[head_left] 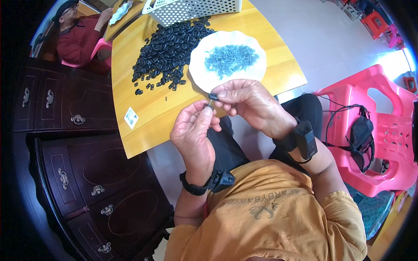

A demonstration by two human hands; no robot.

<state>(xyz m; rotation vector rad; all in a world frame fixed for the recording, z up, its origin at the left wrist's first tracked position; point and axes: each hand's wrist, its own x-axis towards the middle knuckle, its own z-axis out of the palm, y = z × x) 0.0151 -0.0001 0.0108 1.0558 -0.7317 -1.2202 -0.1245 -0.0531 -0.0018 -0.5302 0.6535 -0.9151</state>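
Just past the table's near edge, my two hands meet fingertip to fingertip. My right hand [254, 104] pinches a small black plastic piece [213, 96] between thumb and forefinger. Directly below it, the thumb and fingers of my left hand [194, 132] are pressed together on something tiny, mostly hidden by the fingertips. A white scalloped plate [198, 71] behind the right hand holds a heap of small silvery metal pieces [230, 60], thin like screws or pins. Left of the plate, a large pile of black plastic pieces [167, 54] spreads over the wooden table [152, 115].
A white perforated basket [196, 12] stands at the table's far edge. One small dark piece [166, 98] and a white label [131, 118] lie nearer. Dark wooden drawers [87, 104] flank the left; a pink chair [387, 135] stands right. Another person [78, 39] sits far left.
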